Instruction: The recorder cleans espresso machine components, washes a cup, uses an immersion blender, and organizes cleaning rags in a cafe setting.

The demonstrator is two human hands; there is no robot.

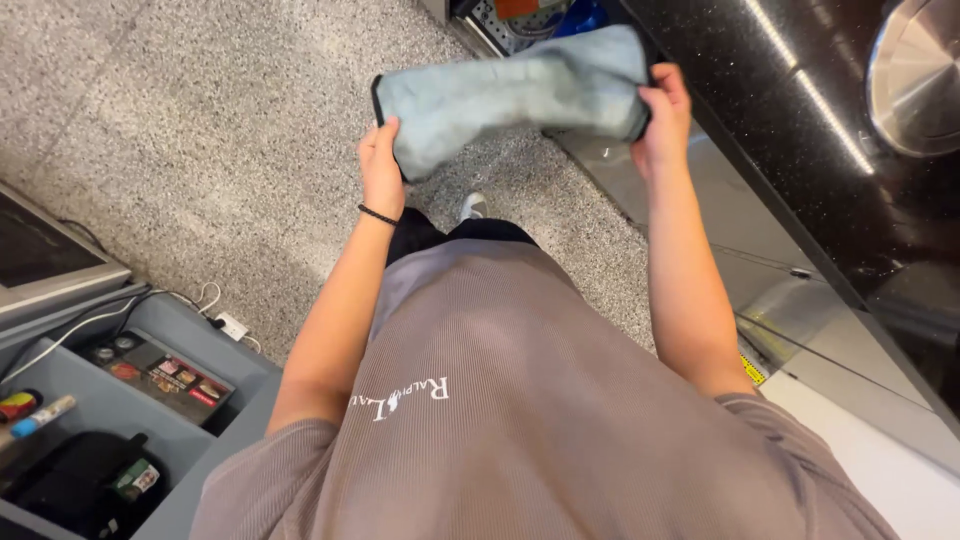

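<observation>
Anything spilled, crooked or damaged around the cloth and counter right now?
Nothing stands out. The left hand and right hand hold the pale blue folded cloth stretched between them above the speckled grey floor. The glossy black counter shows no spill; the cloth looks intact.

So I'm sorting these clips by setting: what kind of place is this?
Probably a shop or food-service counter area: a glossy black counter with a steel lid, speckled terrazzo floor, and a grey shelf unit. Both hands hold a grey cloth.

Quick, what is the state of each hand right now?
Left hand: closed, holding one end of the light blue cloth.
Right hand: closed, holding the other end of the same cloth.
</observation>
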